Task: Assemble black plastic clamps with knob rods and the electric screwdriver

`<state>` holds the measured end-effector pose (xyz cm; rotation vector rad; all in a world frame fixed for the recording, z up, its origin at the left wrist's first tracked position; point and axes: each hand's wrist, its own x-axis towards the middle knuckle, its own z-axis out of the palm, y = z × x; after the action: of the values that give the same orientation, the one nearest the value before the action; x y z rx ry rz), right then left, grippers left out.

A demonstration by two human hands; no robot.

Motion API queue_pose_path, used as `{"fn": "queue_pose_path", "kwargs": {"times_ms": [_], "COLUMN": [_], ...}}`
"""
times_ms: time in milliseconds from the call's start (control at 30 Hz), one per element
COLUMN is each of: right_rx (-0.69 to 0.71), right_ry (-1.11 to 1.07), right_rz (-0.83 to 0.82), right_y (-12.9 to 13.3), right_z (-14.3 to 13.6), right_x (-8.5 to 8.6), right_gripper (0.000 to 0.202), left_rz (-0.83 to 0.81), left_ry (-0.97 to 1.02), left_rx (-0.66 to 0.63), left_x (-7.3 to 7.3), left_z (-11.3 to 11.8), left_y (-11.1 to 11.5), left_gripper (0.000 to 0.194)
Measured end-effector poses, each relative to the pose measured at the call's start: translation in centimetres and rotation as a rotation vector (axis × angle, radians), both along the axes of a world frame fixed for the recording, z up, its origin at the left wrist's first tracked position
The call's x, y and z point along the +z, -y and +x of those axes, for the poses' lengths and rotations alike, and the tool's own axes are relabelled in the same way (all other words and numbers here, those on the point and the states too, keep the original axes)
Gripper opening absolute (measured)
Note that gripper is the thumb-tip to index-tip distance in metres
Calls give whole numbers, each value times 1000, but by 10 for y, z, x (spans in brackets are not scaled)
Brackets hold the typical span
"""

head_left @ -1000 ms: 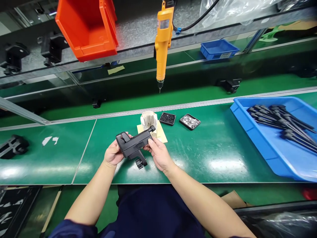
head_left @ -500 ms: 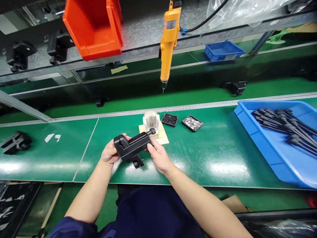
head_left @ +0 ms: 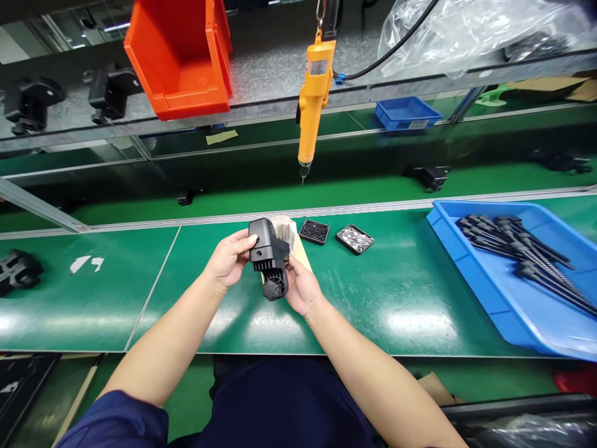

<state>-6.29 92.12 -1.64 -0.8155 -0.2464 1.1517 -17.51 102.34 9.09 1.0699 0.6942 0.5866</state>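
Observation:
A black plastic clamp part (head_left: 269, 252) is held between both hands above the green bench, its round ribbed knob end pointing down. My left hand (head_left: 231, 256) grips its upper left side, thumb on the face near a small hole. On the right side, my right hand (head_left: 301, 283) closes its fingers around the part's edge. Just behind the part stands a whitish block fixture (head_left: 285, 229) on a pale yellow board (head_left: 303, 254), both partly hidden. Beyond them an orange electric screwdriver (head_left: 313, 102) hangs with its bit pointing down.
Small black trays hold black screws (head_left: 314, 231) and silver pieces (head_left: 355, 239). A large blue tray (head_left: 485, 292) with black rods lies at the right. An orange bin (head_left: 186, 102) sits on the shelf above. Another black part (head_left: 19, 272) lies far left.
Both hands have turned the black part from lying lengthwise across to an end-on view, knob downward. My left hand has moved right and up, closer to my right hand. The view has shifted slightly.

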Motion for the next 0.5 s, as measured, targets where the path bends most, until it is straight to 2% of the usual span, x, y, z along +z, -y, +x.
{"fn": "queue_pose_path", "kwargs": {"times_ms": [133, 300, 400, 500], "right_rx": [65, 149, 156, 142], "right_ry": [27, -236, -254, -166], "right_rz": [-42, -123, -166, -287], "right_y": [3, 3, 3, 5], "right_z": [10, 18, 18, 20], "right_x": [8, 30, 36, 32], "right_gripper": [29, 43, 43, 37], "left_rz": [66, 194, 200, 209], "left_ry": [-129, -309, -343, -318], "left_rx": [-36, -137, -150, -134], "left_x": [15, 31, 32, 28], "left_z": [30, 60, 70, 73], "left_y": [-7, -20, -29, -35], "left_gripper": [47, 29, 26, 27]}}
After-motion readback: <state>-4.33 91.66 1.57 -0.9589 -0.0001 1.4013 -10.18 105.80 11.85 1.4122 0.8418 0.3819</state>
